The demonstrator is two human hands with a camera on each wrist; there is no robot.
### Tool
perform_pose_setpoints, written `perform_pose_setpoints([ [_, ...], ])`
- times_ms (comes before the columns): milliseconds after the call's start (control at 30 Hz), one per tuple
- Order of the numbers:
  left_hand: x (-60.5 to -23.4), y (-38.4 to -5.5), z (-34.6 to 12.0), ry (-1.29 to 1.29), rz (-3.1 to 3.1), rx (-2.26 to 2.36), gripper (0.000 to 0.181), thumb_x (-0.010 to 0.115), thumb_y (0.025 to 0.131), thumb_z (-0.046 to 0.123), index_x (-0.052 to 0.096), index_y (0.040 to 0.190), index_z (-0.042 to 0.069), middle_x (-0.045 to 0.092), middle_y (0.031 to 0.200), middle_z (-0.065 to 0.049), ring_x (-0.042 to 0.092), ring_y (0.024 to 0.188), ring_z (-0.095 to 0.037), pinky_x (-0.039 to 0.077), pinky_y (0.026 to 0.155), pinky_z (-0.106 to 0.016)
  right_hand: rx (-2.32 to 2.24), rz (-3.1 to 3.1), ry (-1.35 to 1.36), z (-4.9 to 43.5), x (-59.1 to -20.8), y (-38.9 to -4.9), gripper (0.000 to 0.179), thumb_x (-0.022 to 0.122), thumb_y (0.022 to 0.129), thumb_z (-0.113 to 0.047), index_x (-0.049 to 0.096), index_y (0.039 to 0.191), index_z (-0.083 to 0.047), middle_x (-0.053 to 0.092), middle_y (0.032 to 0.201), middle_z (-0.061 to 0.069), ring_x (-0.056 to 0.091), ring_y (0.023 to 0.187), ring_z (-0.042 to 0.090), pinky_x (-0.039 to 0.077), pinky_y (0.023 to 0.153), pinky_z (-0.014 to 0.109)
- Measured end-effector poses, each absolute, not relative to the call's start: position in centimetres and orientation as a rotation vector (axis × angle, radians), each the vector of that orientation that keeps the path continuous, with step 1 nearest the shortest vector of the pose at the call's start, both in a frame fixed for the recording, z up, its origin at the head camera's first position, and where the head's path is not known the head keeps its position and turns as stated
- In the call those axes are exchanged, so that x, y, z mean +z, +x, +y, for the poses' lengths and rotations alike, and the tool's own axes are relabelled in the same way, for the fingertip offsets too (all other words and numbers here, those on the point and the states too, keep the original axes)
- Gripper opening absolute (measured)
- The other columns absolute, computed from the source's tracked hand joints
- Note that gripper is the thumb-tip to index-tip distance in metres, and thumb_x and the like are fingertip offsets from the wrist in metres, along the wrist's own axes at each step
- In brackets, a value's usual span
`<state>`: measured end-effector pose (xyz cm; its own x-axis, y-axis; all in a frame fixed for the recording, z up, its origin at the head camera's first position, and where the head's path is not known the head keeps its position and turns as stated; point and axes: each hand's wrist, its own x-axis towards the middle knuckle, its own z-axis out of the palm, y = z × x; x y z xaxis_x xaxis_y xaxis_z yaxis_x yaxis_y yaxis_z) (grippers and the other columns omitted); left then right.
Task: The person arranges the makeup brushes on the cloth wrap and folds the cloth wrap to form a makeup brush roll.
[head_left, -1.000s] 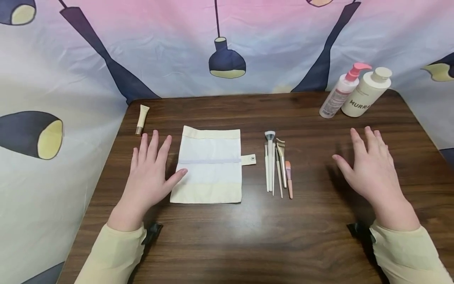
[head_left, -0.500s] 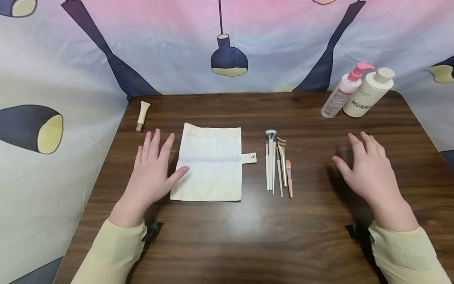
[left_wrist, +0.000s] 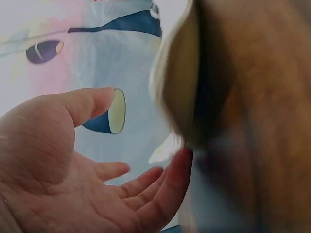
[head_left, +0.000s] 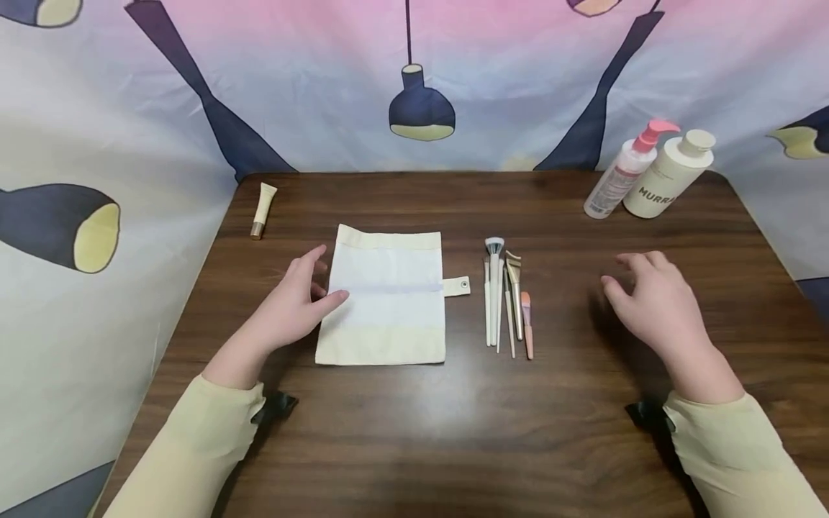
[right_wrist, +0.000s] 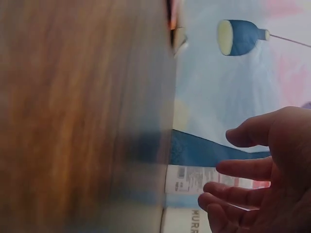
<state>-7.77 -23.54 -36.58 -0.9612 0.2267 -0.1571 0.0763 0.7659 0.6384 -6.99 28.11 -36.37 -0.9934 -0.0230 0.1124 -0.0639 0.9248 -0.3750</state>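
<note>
A cream and white cloth brush roll (head_left: 382, 309) lies unfolded on the table, its snap strap (head_left: 457, 286) pointing right. My left hand (head_left: 291, 306) is at the roll's left edge, thumb over the cloth and fingers bent loosely beside it. In the left wrist view the fingers of that left hand (left_wrist: 112, 179) are apart from the thumb, one fingertip right at the cloth's edge (left_wrist: 180, 82). Several makeup brushes (head_left: 495, 295) lie side by side right of the roll. Over the table farther right, my right hand (head_left: 660, 306) hovers with relaxed fingers, holding nothing.
A small cream tube (head_left: 263, 211) lies at the table's back left. At the back right stand a pink-topped pump bottle (head_left: 620, 180) and a larger white bottle (head_left: 670, 175). A patterned curtain (head_left: 324, 86) hangs behind the brown wooden table (head_left: 414, 446).
The left hand's spread fingers have bent and turned in toward the roll's left edge. The right hand has moved slightly left, its fingers curling a little. The roll has shifted slightly right.
</note>
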Motion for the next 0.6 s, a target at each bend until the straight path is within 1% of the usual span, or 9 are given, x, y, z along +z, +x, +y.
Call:
perform_pose_setpoints([
  [67,-36.6,-8.7,-23.9,0.208,2.631,1.059,0.088,0.064,0.103,0.035,0.01,0.164,0.002,0.044,0.143,-0.023,0.061,0.106,-0.031,0.058,0.081,-0.041,0.561,-3.0,0.106,27.6,-36.1,-7.6,0.042,0.061,0.1,-0.026,0.063,0.128,0.005,0.063,0.119,0.029,0.061,0.106,0.047,0.047,0.083,0.067],
  [133,-36.9,-9.6,-24.2,0.169,2.551,1.118,0.083,0.063,0.104,0.03,0.012,0.163,0.002,0.047,0.138,-0.024,0.062,0.105,-0.032,0.061,0.076,-0.039,0.557,-3.023,0.14,27.0,-35.9,-8.1,0.038,0.061,0.1,-0.027,0.065,0.123,0.003,0.069,0.109,0.024,0.066,0.097,0.042,0.049,0.079,0.063],
  [200,-37.4,-10.5,-24.5,0.128,2.473,1.179,0.076,0.061,0.105,0.025,0.018,0.163,0.003,0.051,0.132,-0.023,0.063,0.102,-0.032,0.063,0.073,-0.038,0.573,-3.044,0.168,26.3,-35.8,-8.8,0.033,0.061,0.1,-0.027,0.067,0.118,0.0,0.073,0.101,0.02,0.069,0.091,0.039,0.05,0.076,0.06],
  [267,-37.8,-11.4,-24.7,0.098,2.415,1.222,0.066,0.06,0.105,0.02,0.027,0.16,0.004,0.054,0.124,-0.021,0.064,0.096,-0.029,0.063,0.073,-0.037,0.604,-3.067,0.187,25.5,-35.5,-9.4,0.029,0.06,0.1,-0.026,0.068,0.114,-0.002,0.074,0.097,0.017,0.069,0.088,0.037,0.05,0.076,0.057],
  [367,-38.4,-12.7,-25.0,0.077,2.35,1.273,0.051,0.059,0.105,0.012,0.042,0.151,0.002,0.057,0.11,-0.018,0.064,0.083,-0.025,0.063,0.071,-0.035,0.666,-3.088,0.216,24.3,-35.4,-10.4,0.023,0.06,0.098,-0.023,0.07,0.108,-0.004,0.073,0.095,0.015,0.067,0.086,0.034,0.05,0.075,0.052],
  [433,-38.5,-13.3,-25.0,0.067,2.322,1.306,0.044,0.059,0.104,0.009,0.048,0.146,0.001,0.058,0.105,-0.016,0.063,0.079,-0.023,0.062,0.07,-0.034,0.726,-3.105,0.223,23.6,-35.5,-11.1,0.021,0.06,0.098,-0.021,0.07,0.107,-0.005,0.072,0.095,0.015,0.065,0.084,0.032,0.049,0.074,0.047],
  [500,-38.4,-13.7,-25.0,0.065,2.31,1.33,0.041,0.059,0.103,0.007,0.05,0.142,0.0,0.059,0.102,-0.015,0.063,0.079,-0.021,0.062,0.069,-0.032,0.782,-3.117,0.225,23.1,-35.7,-11.6,0.021,0.061,0.098,-0.021,0.07,0.106,-0.005,0.071,0.095,0.014,0.063,0.083,0.03,0.048,0.073,0.042],
  [600,-38.5,-13.9,-25.1,0.064,2.292,1.35,0.041,0.06,0.103,0.008,0.051,0.142,-0.001,0.059,0.102,-0.014,0.063,0.083,-0.019,0.062,0.071,-0.03,0.869,-3.152,0.217,22.4,-35.9,-12.2,0.021,0.061,0.099,-0.022,0.07,0.107,-0.005,0.07,0.096,0.014,0.061,0.083,0.027,0.047,0.072,0.037],
])
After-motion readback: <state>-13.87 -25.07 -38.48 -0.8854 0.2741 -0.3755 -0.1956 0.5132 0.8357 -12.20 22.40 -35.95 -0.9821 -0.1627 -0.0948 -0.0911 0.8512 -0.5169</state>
